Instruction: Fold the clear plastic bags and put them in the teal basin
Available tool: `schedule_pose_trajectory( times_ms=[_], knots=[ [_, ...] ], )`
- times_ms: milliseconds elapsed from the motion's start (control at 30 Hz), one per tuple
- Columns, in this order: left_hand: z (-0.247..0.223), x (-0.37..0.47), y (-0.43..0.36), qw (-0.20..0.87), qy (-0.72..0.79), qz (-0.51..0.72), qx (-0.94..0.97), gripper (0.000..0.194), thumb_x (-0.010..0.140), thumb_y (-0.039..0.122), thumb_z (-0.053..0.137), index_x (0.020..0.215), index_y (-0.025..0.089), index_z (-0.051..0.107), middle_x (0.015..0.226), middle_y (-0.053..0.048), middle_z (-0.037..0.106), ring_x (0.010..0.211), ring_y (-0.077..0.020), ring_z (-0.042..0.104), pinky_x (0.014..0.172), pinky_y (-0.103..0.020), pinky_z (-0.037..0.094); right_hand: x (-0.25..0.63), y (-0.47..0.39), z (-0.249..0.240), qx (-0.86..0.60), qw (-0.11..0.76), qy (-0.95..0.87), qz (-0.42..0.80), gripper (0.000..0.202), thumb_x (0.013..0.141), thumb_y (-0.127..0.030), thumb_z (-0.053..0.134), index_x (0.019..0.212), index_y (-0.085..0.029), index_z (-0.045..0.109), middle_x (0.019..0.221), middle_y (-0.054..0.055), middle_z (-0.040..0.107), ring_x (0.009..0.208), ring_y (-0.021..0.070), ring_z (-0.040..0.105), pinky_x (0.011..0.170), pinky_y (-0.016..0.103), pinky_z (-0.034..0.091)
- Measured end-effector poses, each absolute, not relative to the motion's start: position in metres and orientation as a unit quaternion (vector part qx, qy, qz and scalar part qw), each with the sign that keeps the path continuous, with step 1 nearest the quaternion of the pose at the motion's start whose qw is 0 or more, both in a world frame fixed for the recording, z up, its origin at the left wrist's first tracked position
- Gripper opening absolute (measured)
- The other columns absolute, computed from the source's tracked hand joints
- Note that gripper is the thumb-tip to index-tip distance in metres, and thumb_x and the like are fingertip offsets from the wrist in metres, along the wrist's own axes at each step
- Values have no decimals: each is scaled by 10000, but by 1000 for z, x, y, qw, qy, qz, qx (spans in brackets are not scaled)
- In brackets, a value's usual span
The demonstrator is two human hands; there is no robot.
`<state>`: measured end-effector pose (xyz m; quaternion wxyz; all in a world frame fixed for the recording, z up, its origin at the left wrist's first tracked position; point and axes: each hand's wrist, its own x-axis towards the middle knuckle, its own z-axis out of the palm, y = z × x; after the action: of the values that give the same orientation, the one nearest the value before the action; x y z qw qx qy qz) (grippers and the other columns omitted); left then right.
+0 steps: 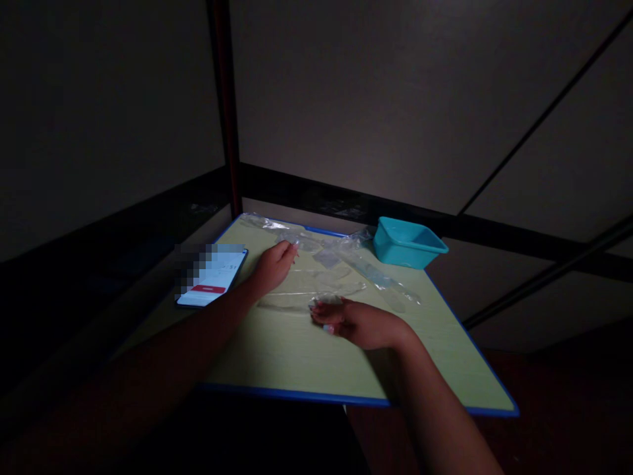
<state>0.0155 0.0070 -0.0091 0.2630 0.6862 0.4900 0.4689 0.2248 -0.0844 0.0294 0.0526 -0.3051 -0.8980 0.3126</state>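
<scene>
A clear plastic bag (311, 288) lies in the middle of the light green tabletop, its outline faint in the dim light. My left hand (273, 269) is closed at its far left side, with the fingers pinched on the clear plastic. At the near edge of the bag is my right hand (359, 323), palm turned sideways, fingers stretched to the left and thumb apart. Its fingertips are at the plastic; whether they press on it I cannot tell. More crumpled clear plastic (376, 274) spreads behind and to the right of both hands.
A turquoise plastic basket (408, 244) stands at the table's back right corner. On the left lies a phone (210, 284) with a lit screen. The table (306, 369) has a blue edge, and walls close it in behind and at left.
</scene>
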Motion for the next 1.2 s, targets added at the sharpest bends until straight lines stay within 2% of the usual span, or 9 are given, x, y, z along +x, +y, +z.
schedule_pose_trajectory(
  times_ms=[167,267,367,467,633,833,967,1033,1200],
  knots=[
    [-11,18,2,312,422,426,737,315,857,426,367,718,189,520,656,-1,546,617,-144,523,603,-261,426,225,-82,29,-339,99,-874,333,260,881,-233,433,955,-187,678,1161,47,634,1126,178,532,977,328,364],
    [-6,20,-8,355,362,349,788,270,823,423,459,744,181,546,666,6,545,629,-137,520,593,-243,415,226,-77,26,-362,141,-862,325,276,883,-276,422,808,-147,653,961,43,674,905,168,586,821,280,426],
    [-1,20,-16,325,317,261,852,270,728,445,602,752,178,572,693,7,535,651,-139,499,583,-231,389,227,-71,22,-390,151,-850,319,327,885,-327,409,691,-134,587,679,-8,581,639,113,485,625,226,389],
    [-1,15,-16,276,306,204,888,283,657,426,675,744,176,574,732,5,541,689,-144,499,602,-228,371,227,-66,20,-400,169,-837,332,348,878,-353,415,665,-123,565,585,-36,455,567,84,360,549,206,316],
    [-4,9,-7,319,322,111,884,212,708,371,593,738,163,571,656,27,518,629,-125,480,555,-215,325,228,-60,14,-428,210,-800,364,443,862,-465,438,749,-88,640,587,-21,476,564,84,344,532,211,300],
    [2,10,-10,352,318,95,875,242,721,340,518,871,161,585,728,5,551,678,-139,505,605,-220,365,227,-55,9,-418,276,-753,428,522,805,-570,484,842,-80,660,707,33,605,636,113,484,598,243,398],
    [-1,8,-6,396,305,93,861,268,747,359,491,903,162,585,775,-8,569,719,-144,521,638,-221,391,226,-54,9,-373,317,-751,443,429,730,-432,645,999,-100,624,932,86,652,825,154,585,769,288,446],
    [-2,6,-4,420,310,84,849,276,740,363,506,913,164,586,771,-4,568,719,-140,523,634,-216,396,226,-55,11,-369,311,-772,415,390,698,-344,689,1003,-109,623,986,97,652,898,169,590,827,301,436],
    [0,3,1,453,311,80,832,285,722,384,550,883,154,591,725,2,576,699,-147,536,616,-223,399,228,-57,13,-416,249,-824,293,250,672,-225,711,890,-114,662,882,70,669,815,163,589,771,274,429]
  ],
)
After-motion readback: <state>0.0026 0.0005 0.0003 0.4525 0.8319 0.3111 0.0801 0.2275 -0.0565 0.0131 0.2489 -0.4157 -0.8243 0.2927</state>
